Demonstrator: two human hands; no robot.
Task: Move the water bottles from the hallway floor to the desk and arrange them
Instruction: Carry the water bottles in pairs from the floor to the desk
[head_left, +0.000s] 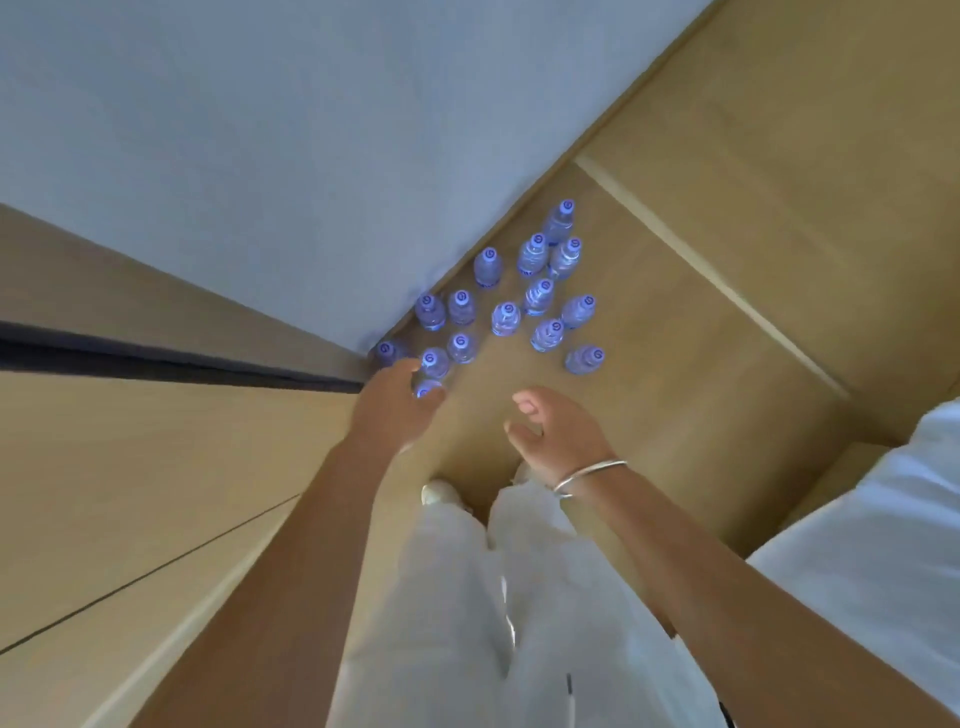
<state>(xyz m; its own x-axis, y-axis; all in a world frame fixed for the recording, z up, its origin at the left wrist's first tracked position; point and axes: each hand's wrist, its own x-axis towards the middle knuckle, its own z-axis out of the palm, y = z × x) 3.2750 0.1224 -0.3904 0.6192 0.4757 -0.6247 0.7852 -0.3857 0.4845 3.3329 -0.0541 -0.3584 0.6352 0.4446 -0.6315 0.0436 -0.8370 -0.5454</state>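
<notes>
The water bottles (506, 312) all stand upright on the wooden hallway floor (701, 364), grouped in the corner where the white wall (260, 156) meets the floor. Their long axis points up toward the camera, so mostly the round blue caps are seen. I count fifteen bottles, but the one under the left hand is partly hidden, so the count may be off by one.

The left hand (389, 410) is the nearer hand. It reaches down onto the nearest bottle (428, 388), the one at the edge of the group farthest from the wall. The fingers seem to curl around its top, but they are blurred and cover the cap, so I cannot tell if the grip is already closed. The next bottle (435, 361) stands just beyond the fingertips, toward the wall.

The right hand (556, 436) hangs beside the group, on the side away from the wall, with a thin bracelet (587, 475) on the wrist. Its fingers are loosely curled and hold nothing. From this hand the closest bottle (584, 358) lies ahead, apart from the fingertips.

No desk is visible, so in my judgement the task is only at its beginning
</notes>
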